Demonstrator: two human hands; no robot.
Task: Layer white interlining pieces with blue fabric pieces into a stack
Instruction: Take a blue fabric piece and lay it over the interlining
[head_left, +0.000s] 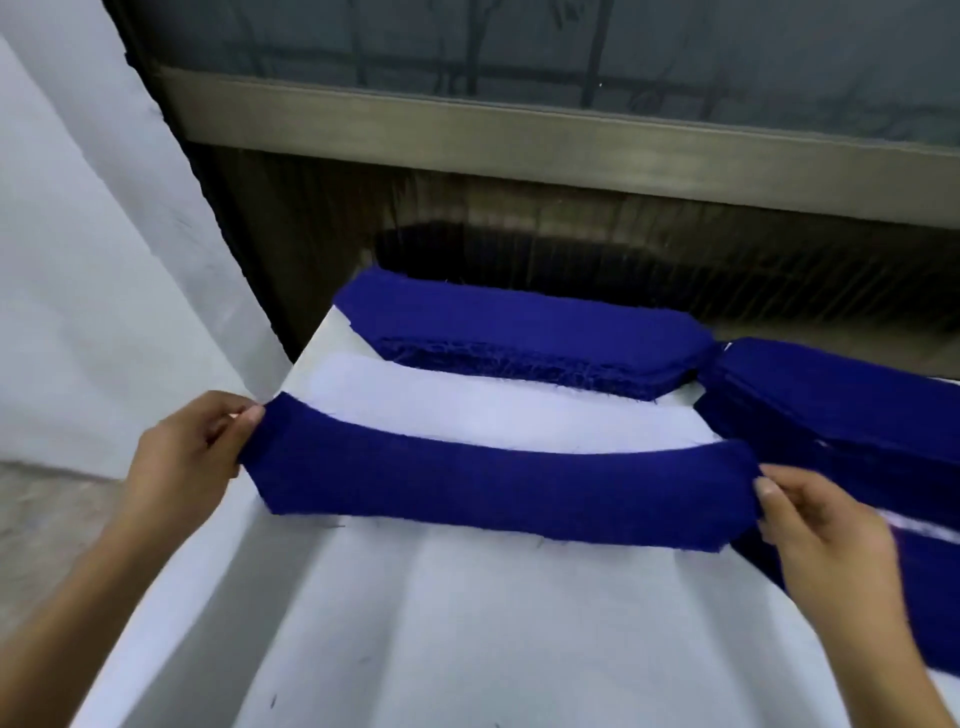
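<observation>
Blue strip (498, 488), ends pinched by L hand (187, 452) & R hand (826, 530) fingers, hides near edge of interlining (509, 410).

A single head-worn wide-angle view looks forward and steeply down. It sits close over the tabletop (467, 623). A dark window (519, 47) fills the top.

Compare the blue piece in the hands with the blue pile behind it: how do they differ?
The held blue piece looks one layer, pinched at its ends by the left hand and right hand; the far blue pile is many layers thick and untouched. Both are deep blue with angled ends.
</observation>
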